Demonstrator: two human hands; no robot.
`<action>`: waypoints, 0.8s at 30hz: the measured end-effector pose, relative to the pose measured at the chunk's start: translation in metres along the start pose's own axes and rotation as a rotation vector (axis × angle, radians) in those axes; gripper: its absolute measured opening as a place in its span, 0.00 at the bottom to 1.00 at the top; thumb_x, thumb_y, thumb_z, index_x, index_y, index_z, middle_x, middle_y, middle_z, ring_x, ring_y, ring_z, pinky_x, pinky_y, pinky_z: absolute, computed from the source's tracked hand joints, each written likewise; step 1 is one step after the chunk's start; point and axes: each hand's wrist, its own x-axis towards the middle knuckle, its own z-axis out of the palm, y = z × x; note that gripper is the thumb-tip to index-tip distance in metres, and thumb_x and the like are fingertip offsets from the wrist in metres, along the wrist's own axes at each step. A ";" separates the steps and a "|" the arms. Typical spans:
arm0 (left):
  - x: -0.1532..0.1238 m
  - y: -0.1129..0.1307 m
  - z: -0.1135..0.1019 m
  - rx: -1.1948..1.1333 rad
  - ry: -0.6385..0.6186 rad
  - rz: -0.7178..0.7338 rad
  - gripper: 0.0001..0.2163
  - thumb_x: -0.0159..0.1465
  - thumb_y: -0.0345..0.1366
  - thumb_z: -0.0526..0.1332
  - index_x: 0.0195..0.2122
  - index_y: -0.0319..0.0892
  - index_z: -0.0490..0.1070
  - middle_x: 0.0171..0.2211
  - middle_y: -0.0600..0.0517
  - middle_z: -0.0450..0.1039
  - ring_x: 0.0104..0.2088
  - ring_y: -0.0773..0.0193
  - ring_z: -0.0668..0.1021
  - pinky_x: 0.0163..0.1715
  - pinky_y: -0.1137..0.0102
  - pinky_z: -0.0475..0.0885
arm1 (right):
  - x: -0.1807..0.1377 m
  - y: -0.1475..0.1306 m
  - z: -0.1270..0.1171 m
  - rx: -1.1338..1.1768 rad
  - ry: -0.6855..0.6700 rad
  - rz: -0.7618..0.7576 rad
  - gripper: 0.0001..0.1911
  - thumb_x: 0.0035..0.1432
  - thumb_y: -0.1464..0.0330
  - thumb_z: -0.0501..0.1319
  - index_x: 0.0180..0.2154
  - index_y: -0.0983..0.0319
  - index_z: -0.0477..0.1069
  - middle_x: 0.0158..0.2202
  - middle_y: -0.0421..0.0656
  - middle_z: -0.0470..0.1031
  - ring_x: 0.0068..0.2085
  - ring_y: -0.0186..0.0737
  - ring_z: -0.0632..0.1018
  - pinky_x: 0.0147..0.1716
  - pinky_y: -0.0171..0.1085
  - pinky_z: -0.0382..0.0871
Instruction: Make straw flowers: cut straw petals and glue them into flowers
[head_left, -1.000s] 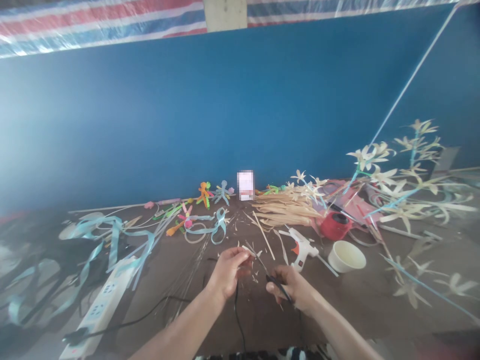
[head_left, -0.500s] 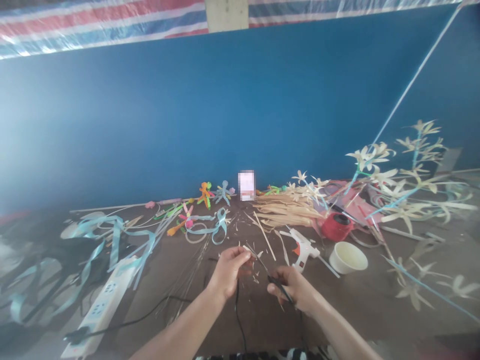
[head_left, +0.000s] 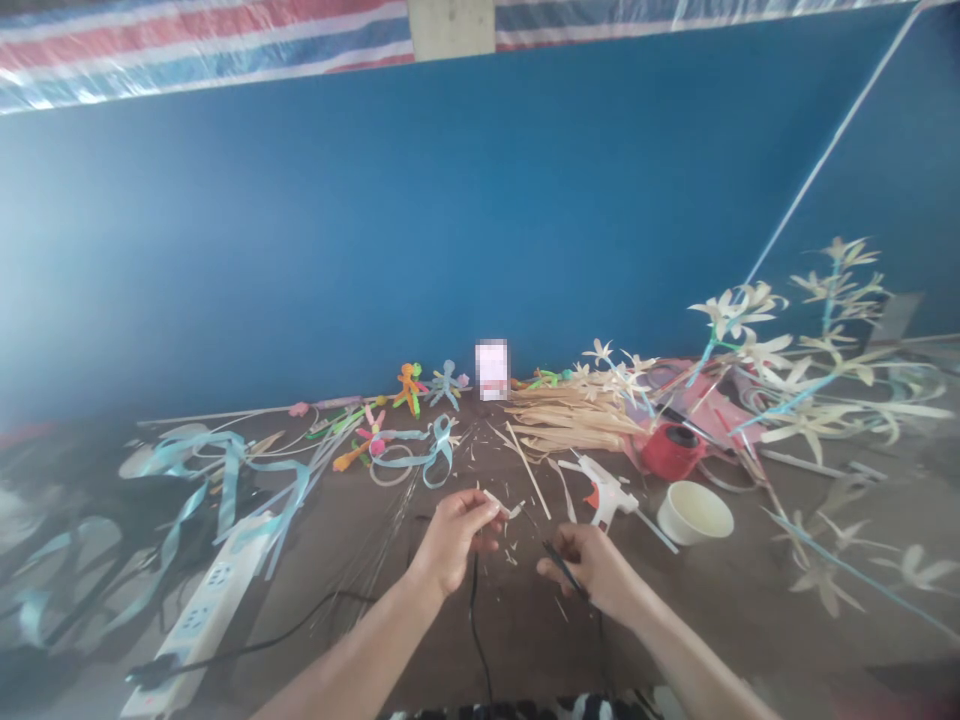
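Note:
Between thumb and fingertips, my left hand pinches a small pale strip over the middle of the table. My right hand is closed around the dark handles of a pair of scissors. Their thin blades point up and left towards the strip, with a gap between. Small pale scraps lie on the table below and beyond my hands. A white glue gun with an orange trigger lies just beyond my right hand.
A cream bowl and a red roll stand to the right, near pale flowers on blue stems. Dried husk strips lie at the back. Leftwards are blue ribbons, pipe-cleaner figures and a power strip with a black cable.
The scissors in my right hand have drawn back to the right and slightly down, away from the pale strip. My left hand stays almost in place, still pinching the strip.

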 end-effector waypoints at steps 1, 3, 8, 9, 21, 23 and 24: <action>0.002 -0.002 -0.001 -0.038 0.007 -0.023 0.06 0.49 0.35 0.62 0.24 0.37 0.68 0.27 0.49 0.72 0.25 0.69 0.71 0.18 0.78 0.66 | 0.001 -0.001 0.002 0.041 0.011 0.007 0.16 0.40 0.60 0.63 0.20 0.63 0.59 0.13 0.33 0.60 0.16 0.28 0.63 0.15 0.28 0.52; 0.005 -0.006 -0.003 -0.140 0.035 -0.094 0.06 0.48 0.34 0.62 0.26 0.38 0.69 0.27 0.50 0.72 0.25 0.70 0.72 0.17 0.78 0.66 | 0.001 -0.004 0.006 0.124 0.016 0.002 0.16 0.41 0.59 0.63 0.21 0.63 0.59 0.14 0.34 0.62 0.17 0.29 0.65 0.17 0.29 0.55; 0.011 -0.013 -0.001 -0.441 0.179 -0.340 0.06 0.48 0.31 0.62 0.28 0.37 0.69 0.25 0.52 0.73 0.22 0.72 0.73 0.16 0.80 0.66 | -0.004 -0.016 0.020 0.243 -0.020 -0.017 0.18 0.45 0.55 0.59 0.24 0.64 0.61 0.18 0.38 0.67 0.22 0.32 0.68 0.21 0.30 0.57; 0.011 -0.014 0.000 -0.481 0.202 -0.362 0.06 0.49 0.30 0.62 0.29 0.37 0.69 0.25 0.52 0.73 0.22 0.72 0.74 0.17 0.81 0.66 | -0.004 -0.017 0.023 0.255 -0.018 -0.030 0.18 0.45 0.55 0.58 0.25 0.64 0.62 0.19 0.39 0.68 0.22 0.32 0.68 0.22 0.30 0.57; 0.002 -0.019 0.020 -0.664 0.239 -0.311 0.05 0.50 0.28 0.62 0.29 0.35 0.70 0.22 0.53 0.71 0.21 0.73 0.73 0.17 0.82 0.68 | -0.002 -0.013 0.044 0.276 0.026 -0.096 0.20 0.47 0.53 0.57 0.25 0.64 0.61 0.19 0.39 0.67 0.22 0.31 0.67 0.21 0.30 0.56; 0.002 -0.021 0.021 -0.676 0.255 -0.299 0.05 0.49 0.27 0.62 0.29 0.36 0.70 0.24 0.52 0.72 0.21 0.73 0.73 0.17 0.81 0.68 | -0.003 -0.014 0.044 0.290 0.022 -0.103 0.19 0.47 0.53 0.57 0.25 0.64 0.61 0.19 0.39 0.66 0.22 0.31 0.67 0.22 0.30 0.56; 0.002 -0.023 0.021 -0.684 0.262 -0.294 0.06 0.49 0.27 0.62 0.29 0.36 0.70 0.24 0.52 0.72 0.21 0.73 0.73 0.17 0.81 0.68 | -0.003 -0.014 0.044 0.300 0.017 -0.102 0.19 0.47 0.54 0.57 0.25 0.65 0.61 0.19 0.39 0.66 0.22 0.31 0.66 0.21 0.30 0.56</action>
